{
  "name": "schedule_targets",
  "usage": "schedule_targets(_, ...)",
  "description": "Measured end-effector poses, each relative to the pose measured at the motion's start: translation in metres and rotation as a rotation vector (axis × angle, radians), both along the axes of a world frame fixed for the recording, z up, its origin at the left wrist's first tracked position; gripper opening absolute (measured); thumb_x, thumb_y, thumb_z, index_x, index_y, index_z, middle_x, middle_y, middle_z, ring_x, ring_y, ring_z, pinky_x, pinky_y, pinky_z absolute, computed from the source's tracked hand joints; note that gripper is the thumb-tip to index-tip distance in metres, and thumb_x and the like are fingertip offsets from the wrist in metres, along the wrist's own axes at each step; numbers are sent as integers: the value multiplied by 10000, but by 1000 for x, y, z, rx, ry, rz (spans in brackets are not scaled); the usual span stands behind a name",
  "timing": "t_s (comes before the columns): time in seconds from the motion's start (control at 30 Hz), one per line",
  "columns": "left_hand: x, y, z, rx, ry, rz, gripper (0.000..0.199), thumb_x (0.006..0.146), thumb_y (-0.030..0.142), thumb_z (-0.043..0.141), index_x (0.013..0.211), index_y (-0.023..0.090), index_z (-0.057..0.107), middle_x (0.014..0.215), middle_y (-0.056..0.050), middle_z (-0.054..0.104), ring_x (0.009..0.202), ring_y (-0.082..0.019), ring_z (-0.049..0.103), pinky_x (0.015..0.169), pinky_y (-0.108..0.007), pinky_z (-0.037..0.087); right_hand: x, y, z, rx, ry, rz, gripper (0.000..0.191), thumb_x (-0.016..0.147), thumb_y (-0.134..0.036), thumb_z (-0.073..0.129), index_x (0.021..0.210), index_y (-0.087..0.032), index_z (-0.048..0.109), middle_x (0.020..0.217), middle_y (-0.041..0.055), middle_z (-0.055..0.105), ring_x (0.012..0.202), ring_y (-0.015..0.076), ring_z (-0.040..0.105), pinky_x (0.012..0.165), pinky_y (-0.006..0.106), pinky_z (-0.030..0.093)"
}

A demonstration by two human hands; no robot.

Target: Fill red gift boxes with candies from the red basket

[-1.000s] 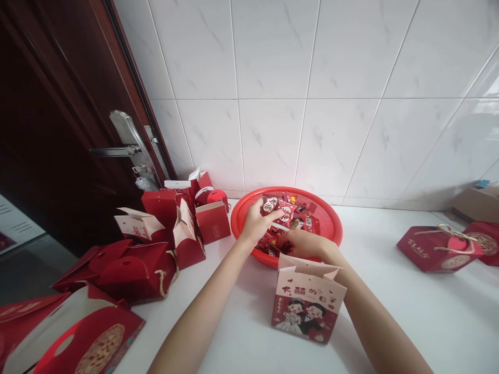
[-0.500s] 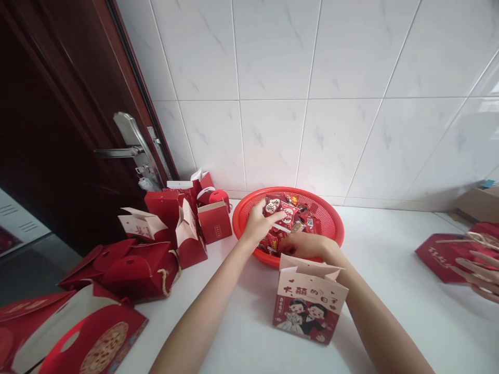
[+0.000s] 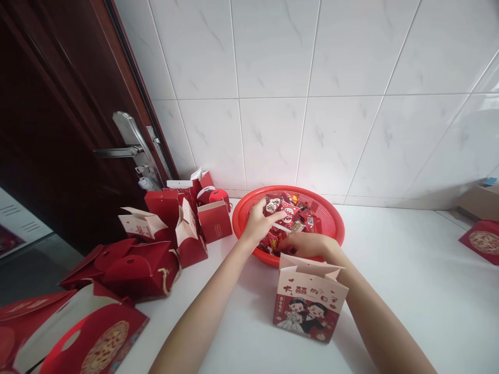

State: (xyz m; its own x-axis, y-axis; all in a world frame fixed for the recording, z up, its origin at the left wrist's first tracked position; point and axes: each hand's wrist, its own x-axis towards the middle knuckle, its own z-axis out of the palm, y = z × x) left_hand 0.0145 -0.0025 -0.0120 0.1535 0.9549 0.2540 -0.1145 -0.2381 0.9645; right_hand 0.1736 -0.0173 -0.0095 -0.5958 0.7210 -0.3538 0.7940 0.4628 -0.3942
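Note:
A round red plastic basket (image 3: 331, 218) with perforated walls holds a heap of wrapped candies (image 3: 310, 222). Over its left side, my left hand (image 3: 260, 222) is closed around several candy packets (image 3: 287, 214), red and white ones showing above the thumb. My right hand (image 3: 307, 244) reaches down into the front of the basket, its fingertips hidden among the candies, so what they hold cannot be made out. Just in front of the basket stands a gift box (image 3: 307, 306) with a cartoon couple on it, its pale top flaps open, beside my right forearm.
Several red gift boxes (image 3: 214, 223) stand at the left, with larger ones (image 3: 113, 337) nearer the front. Behind them is a dark door with a metal handle (image 3: 119, 152). A red box (image 3: 485, 241) and a cardboard carton (image 3: 477, 202) lie at the far right, on the white table (image 3: 390, 270).
At the right, another person's hand and the red box with a cord handle have left the view; a different red box shows there. My hands have barely moved.

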Motion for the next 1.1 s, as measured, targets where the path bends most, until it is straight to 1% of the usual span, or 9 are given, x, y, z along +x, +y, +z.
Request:
schedule_targets(0.1,0,0,0,6,-7,-9,321,687,269,811,976,188,698,1041,-60,770,975,-261,711,869,-392,554,-1,1,-1,-50,14,25,250,785,-104,539,931,-229,698,929,28,700,771,180,589,611,281,383)
schedule_targets(0.2,0,0,1,11,1,-9,319,685,273,815,972,192,701,1032,-56,772,966,-259,712,862,-384,551,-1,0,0,-41,-5,-22,152,795,-130,546,820,-217,668,821,24,661,687,167,535,575,292,348)
schedule_targets(0.4,0,0,1,10,18,12,319,682,253,807,981,201,708,1039,-44,773,983,-257,712,873,-380,547,-3,-1,4,-61,11,-32,131,801,-119,552,732,-206,621,763,8,622,662,152,506,598,288,350)
schedule_targets(0.5,-1,0,1,0,17,10,304,687,246,805,971,203,706,1020,-39,777,977,-257,715,866,-373,550,-3,-1,5,-42,-7,-44,151,824,-151,555,680,-197,568,709,1,572,618,139,452,583,289,329)
schedule_targets(0.63,-1,1,0,-5,-8,-4,295,692,259,808,960,200,701,1018,-41,778,973,-255,716,864,-374,553,-1,2,2,-23,30,-29,226,880,-263,551,666,-196,522,692,-4,541,614,135,440,572,289,324)
schedule_targets(0.73,-1,2,0,0,-39,-9,318,682,271,816,970,198,705,1002,-39,776,957,-245,717,879,-380,551,5,6,2,-55,82,27,293,898,-304,532,634,-192,475,649,-21,483,600,120,400,574,278,318)
schedule_targets(0.87,-1,3,1,-19,-88,21,324,657,285,821,942,191,698,961,-36,771,924,-243,715,867,-393,555,16,9,6,-116,200,117,289,867,-275,543,619,-194,421,635,-45,404,600,104,356,578,266,300)
schedule_targets(0.93,0,2,2,-23,-93,34,321,648,286,822,928,192,694,947,-31,767,917,-245,713,860,-395,555,22,9,9,-133,244,115,273,840,-267,564,619,-194,421,640,-50,393,613,105,359,585,265,297)
schedule_targets(1.1,-1,1,4,-28,-88,34,310,656,277,816,928,189,697,942,-29,766,913,-240,714,844,-385,559,32,8,16,-180,352,103,215,813,-286,610,652,-185,510,648,-59,418,637,106,379,629,264,324)
